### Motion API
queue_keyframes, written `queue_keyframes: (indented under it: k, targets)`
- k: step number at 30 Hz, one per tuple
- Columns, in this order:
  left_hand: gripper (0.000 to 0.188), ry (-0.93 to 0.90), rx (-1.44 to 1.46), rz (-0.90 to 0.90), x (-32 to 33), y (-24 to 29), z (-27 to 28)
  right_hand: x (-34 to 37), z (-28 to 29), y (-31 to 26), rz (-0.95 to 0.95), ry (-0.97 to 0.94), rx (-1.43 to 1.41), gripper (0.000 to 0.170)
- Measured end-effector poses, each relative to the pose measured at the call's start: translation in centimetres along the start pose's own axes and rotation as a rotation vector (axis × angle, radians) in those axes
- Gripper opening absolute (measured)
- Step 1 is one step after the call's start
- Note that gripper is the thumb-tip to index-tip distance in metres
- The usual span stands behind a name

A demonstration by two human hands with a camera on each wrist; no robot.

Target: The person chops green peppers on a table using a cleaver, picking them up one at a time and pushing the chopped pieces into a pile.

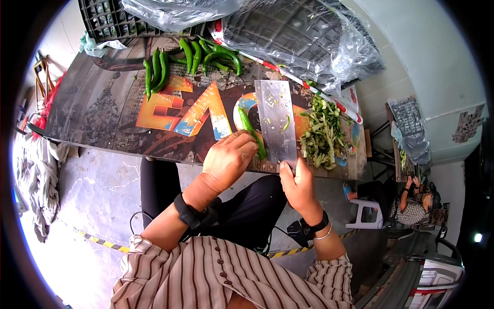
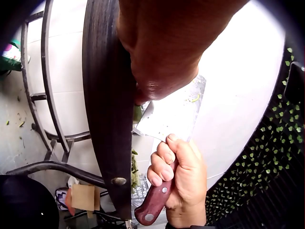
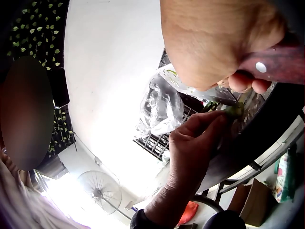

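Observation:
My left hand [image 1: 230, 157] pinches a long green chili pepper [image 1: 244, 118] against the patterned table near its front edge. To the right of the pepper, a wide-bladed cleaver [image 1: 275, 116] is held by my right hand [image 1: 299, 188], with green bits stuck to its blade. The left wrist view shows the right fingers curled round the cleaver's reddish-brown riveted handle [image 2: 153, 202]. In the right wrist view, the left thumb and fingers [image 3: 202, 126] pinch the pepper's end close to the blade. Sliced green pieces [image 1: 323, 136] lie heaped right of the cleaver.
Several whole green chili peppers [image 1: 193, 56] lie along the back of the table [image 1: 98, 113]. Behind them stand a black plastic crate [image 1: 98, 23] and another covered in clear plastic [image 1: 303, 36]. Another person [image 1: 411, 206] sits at the far right.

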State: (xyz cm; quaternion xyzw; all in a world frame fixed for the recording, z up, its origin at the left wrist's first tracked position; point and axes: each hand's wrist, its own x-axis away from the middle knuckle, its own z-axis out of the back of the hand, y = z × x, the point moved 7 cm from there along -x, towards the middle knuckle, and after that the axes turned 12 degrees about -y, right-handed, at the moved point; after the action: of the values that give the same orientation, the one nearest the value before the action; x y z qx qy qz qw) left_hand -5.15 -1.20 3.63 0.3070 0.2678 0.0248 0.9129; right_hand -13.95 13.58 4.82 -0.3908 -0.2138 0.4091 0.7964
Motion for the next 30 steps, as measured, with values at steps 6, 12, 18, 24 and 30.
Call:
queue_keyframes:
  k: [6,12,18,24,30]
  targets:
    - [0.010,-0.004,-0.005,0.001,0.0,0.0,0.0,-0.2,-0.1,-0.2,-0.023,-0.018,0.063,0.013]
    - [0.010,-0.008,-0.023,-0.002,0.0,0.2,0.1,-0.4,-0.1,-2.6,0.165,0.041,0.115,0.011]
    - [0.010,0.004,-0.002,-0.007,0.0,0.1,0.1,-0.6,-0.3,-2.8,0.111,0.020,0.112,0.010]
    - [0.010,0.008,0.010,0.002,0.1,0.1,0.1,-0.7,-0.5,-2.8,0.098,0.015,0.139,0.009]
    - [0.010,0.026,0.023,-0.012,0.1,0.2,0.3,-1.2,-0.7,-2.7,0.098,0.032,0.153,0.010]
